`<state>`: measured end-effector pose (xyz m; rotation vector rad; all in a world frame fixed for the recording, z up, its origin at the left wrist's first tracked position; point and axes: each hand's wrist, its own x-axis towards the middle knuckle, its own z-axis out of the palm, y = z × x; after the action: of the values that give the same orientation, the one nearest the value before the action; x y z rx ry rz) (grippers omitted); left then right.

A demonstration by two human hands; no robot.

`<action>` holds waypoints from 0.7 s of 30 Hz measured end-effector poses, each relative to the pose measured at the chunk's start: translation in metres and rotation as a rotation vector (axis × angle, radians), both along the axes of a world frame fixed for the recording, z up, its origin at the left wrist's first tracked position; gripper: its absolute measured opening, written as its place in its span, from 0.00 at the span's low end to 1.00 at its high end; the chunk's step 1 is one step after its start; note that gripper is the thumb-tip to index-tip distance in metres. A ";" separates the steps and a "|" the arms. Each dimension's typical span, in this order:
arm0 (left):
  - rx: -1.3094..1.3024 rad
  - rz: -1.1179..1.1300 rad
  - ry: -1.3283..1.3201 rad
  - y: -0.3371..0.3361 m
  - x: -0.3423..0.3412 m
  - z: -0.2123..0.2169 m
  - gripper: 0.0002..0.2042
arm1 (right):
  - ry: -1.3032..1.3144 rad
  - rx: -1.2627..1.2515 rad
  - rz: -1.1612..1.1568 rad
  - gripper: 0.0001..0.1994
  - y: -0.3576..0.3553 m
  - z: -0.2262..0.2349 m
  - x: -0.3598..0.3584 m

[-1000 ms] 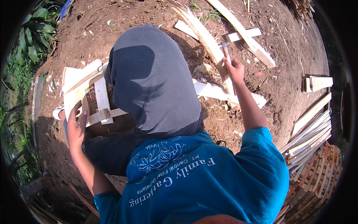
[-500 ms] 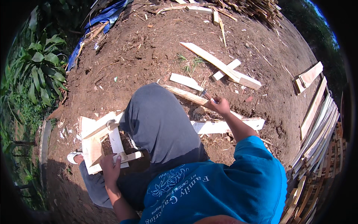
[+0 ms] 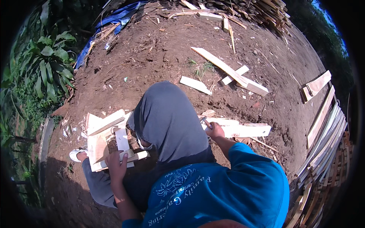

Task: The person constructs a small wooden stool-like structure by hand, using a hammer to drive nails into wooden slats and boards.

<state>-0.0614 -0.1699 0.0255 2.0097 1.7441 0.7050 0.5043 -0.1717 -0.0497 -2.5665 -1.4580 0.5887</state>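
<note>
My left hand (image 3: 117,162) is closed round a short wooden block (image 3: 127,154) at the near end of a pale wooden frame (image 3: 98,146). The frame is made of several joined boards, with an open gap in it, and sits beside my left shin. My right hand (image 3: 216,130) grips a hammer (image 3: 206,122) by its handle, the small metal head pointing up and left. That hand is at the right of my raised knee (image 3: 167,114), over pale boards (image 3: 249,130) lying on the ground. My fingers hide most of the handle.
Beyond my knee lie a short board (image 3: 195,84) and two crossed timbers (image 3: 232,72). Stacked wood strips (image 3: 323,140) line the right side, and a wood pile (image 3: 262,15) stands far off. Leafy plants (image 3: 49,60) and a blue tarp (image 3: 114,19) are at left.
My right hand has come nearer and to the left with the hammer. The long strip that stretched past my knee no longer shows there. My left hand keeps its place on the block.
</note>
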 end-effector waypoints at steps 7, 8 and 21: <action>-0.011 0.031 0.020 -0.004 -0.003 -0.002 0.14 | -0.091 -0.165 0.063 0.31 0.000 0.031 -0.016; -0.010 0.024 0.016 -0.003 -0.002 -0.002 0.14 | -0.100 -0.111 0.054 0.30 -0.006 0.024 -0.013; -0.014 0.007 0.015 -0.002 -0.003 -0.004 0.13 | -0.048 0.028 -0.099 0.26 -0.016 0.034 -0.019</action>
<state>-0.0646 -0.1722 0.0217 2.0059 1.7607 0.6795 0.4850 -0.1874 -0.0155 -2.6302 -1.3339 0.4939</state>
